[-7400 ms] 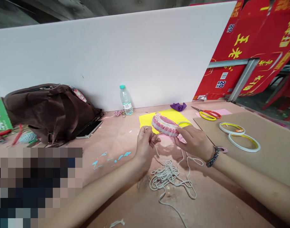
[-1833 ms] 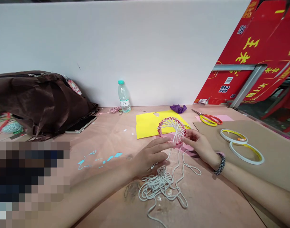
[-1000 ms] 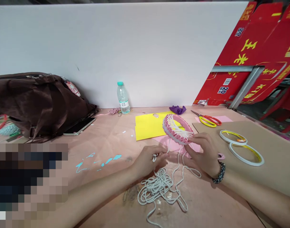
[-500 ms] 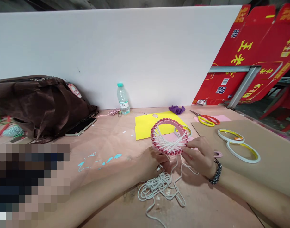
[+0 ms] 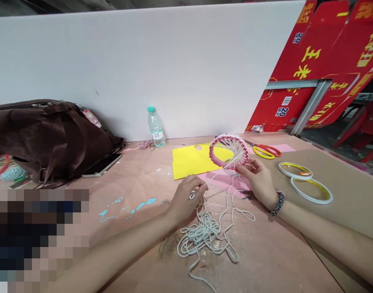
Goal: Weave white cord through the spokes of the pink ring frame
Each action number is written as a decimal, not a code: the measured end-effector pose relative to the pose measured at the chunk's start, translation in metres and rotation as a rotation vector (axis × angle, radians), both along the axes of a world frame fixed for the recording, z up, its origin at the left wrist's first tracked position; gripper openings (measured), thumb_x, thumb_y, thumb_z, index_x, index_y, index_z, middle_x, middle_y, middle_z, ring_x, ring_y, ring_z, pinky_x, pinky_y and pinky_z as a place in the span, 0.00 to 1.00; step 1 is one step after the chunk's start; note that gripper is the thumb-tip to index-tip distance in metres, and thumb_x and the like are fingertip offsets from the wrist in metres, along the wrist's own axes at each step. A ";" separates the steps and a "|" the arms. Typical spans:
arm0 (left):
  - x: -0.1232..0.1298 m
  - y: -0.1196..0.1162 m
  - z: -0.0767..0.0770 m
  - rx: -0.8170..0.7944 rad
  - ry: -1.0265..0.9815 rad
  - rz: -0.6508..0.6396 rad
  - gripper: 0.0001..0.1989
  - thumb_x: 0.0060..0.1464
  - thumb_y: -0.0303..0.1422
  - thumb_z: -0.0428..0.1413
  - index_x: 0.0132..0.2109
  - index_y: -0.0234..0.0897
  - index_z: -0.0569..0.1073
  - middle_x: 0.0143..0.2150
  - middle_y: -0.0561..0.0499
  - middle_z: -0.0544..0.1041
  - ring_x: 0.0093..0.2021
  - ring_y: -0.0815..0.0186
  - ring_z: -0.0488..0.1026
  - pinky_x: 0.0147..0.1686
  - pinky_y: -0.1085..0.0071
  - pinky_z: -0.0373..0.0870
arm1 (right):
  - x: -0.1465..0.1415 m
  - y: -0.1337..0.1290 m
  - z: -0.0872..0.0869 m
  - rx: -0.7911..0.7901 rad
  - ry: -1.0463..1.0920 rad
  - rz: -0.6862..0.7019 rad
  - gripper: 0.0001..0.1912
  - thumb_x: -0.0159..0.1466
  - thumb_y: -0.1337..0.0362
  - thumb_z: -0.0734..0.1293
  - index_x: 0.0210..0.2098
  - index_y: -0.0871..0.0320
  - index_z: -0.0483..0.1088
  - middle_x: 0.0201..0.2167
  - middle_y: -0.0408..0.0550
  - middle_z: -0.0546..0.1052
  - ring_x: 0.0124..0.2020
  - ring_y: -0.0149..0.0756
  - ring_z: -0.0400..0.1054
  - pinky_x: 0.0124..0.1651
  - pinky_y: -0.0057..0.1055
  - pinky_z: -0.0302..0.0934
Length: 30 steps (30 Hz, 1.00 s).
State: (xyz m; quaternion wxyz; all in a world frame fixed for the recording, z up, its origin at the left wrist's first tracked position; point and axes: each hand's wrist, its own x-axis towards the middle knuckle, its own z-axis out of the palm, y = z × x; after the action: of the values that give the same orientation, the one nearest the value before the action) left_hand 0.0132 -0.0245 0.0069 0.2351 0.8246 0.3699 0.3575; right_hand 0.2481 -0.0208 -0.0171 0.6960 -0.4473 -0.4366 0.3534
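My right hand (image 5: 256, 179) pinches the lower right edge of a pink ring (image 5: 215, 156), which is tilted above the table. White cord is strung across the ring's inside, bunched toward its right side. My left hand (image 5: 189, 195) is closed on the white cord (image 5: 217, 176), which runs taut from its fingers up to the ring. The rest of the cord lies in a loose tangled pile (image 5: 204, 234) on the table below both hands. Two strands hang from the ring down to that pile.
Behind the ring lie yellow sheets (image 5: 186, 162) and a pink sheet (image 5: 219, 183). Scissors (image 5: 265, 151) and two white rings (image 5: 311, 190) are at right, near brown cardboard (image 5: 341, 228). A water bottle (image 5: 155, 128), phone (image 5: 102, 165) and brown bag (image 5: 58, 142) stand or lie farther left.
The ring has moved up and right in my right hand and turned. My left hand has moved away from it to the lower left, drawing the cord taut.
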 end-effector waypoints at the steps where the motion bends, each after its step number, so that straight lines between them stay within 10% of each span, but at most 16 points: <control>1: 0.000 0.000 0.000 -0.027 -0.022 0.019 0.13 0.60 0.36 0.47 0.31 0.37 0.72 0.32 0.51 0.72 0.37 0.66 0.69 0.39 0.69 0.63 | 0.000 0.000 -0.001 0.017 0.037 0.008 0.20 0.49 0.58 0.76 0.37 0.57 0.68 0.33 0.45 0.75 0.34 0.35 0.72 0.37 0.32 0.68; 19: 0.002 0.004 -0.004 -0.372 -0.212 0.040 0.11 0.55 0.39 0.51 0.31 0.36 0.70 0.28 0.53 0.71 0.28 0.69 0.69 0.29 0.72 0.65 | 0.050 0.037 0.002 0.162 0.344 -0.196 0.21 0.43 0.59 0.77 0.30 0.57 0.65 0.26 0.36 0.69 0.29 0.28 0.68 0.37 0.30 0.69; 30: -0.002 0.014 -0.010 -0.441 -0.538 -0.058 0.21 0.57 0.48 0.44 0.50 0.41 0.69 0.47 0.46 0.69 0.48 0.62 0.66 0.44 0.67 0.67 | 0.000 0.002 -0.003 0.121 0.147 0.091 0.18 0.49 0.61 0.76 0.37 0.56 0.70 0.32 0.43 0.73 0.31 0.31 0.70 0.34 0.30 0.69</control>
State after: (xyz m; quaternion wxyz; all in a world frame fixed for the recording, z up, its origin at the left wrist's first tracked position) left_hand 0.0108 -0.0108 -0.0031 0.5066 0.6403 0.3395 0.4670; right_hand 0.2484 -0.0185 -0.0204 0.7351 -0.3572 -0.4248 0.3894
